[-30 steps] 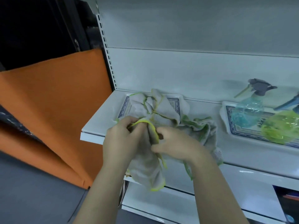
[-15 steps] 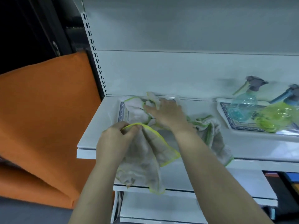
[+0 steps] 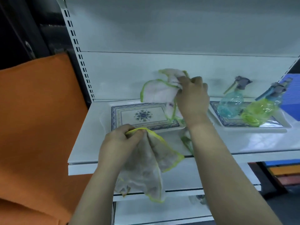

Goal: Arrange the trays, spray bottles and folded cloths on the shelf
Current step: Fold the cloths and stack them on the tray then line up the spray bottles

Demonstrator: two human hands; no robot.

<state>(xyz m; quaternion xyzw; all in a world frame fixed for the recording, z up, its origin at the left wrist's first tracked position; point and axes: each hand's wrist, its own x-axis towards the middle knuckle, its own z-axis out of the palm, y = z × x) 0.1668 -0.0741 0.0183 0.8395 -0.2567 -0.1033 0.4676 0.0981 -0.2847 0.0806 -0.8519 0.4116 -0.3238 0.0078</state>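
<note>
Nearest, the left hand [image 3: 121, 140] pinches the yellow hem of a grey cloth [image 3: 146, 169] between thumb and fingers [image 3: 138, 133], pressed together over the front of the shelf [image 3: 87, 143]. The cloth hangs loose below the shelf lip, unfolded and crumpled.

Further in, the right hand [image 3: 192, 96] is closed on a second cloth [image 3: 157, 91], fingers bunched around its upper corner, holding it up above the left tray [image 3: 129, 115]. Its lower edge trails down to the tray's right end. A bit of green-edged cloth [image 3: 187, 141] shows beside the right forearm on the shelf; how much lies there is hidden by the arm.

The step in hand looks like separating the cloths for folding. To do it well, each cloth should probably be taken by two hem corners, shaken flat, and folded edge to edge, one at a time; with a cloth in each hand neither can be squared, so one likely needs setting down first. The bare tray centre is a natural place for the finished stack.

Beyond, the right tray [image 3: 276, 129] carries a blue bottle [image 3: 230, 103] and a green bottle [image 3: 258, 111], touching or nearly so, the green one tilted. They stand near the right hand, so a wide shake of the raised cloth could knock them. An orange panel [image 3: 37, 119] stands left of the shelf, well apart.
</note>
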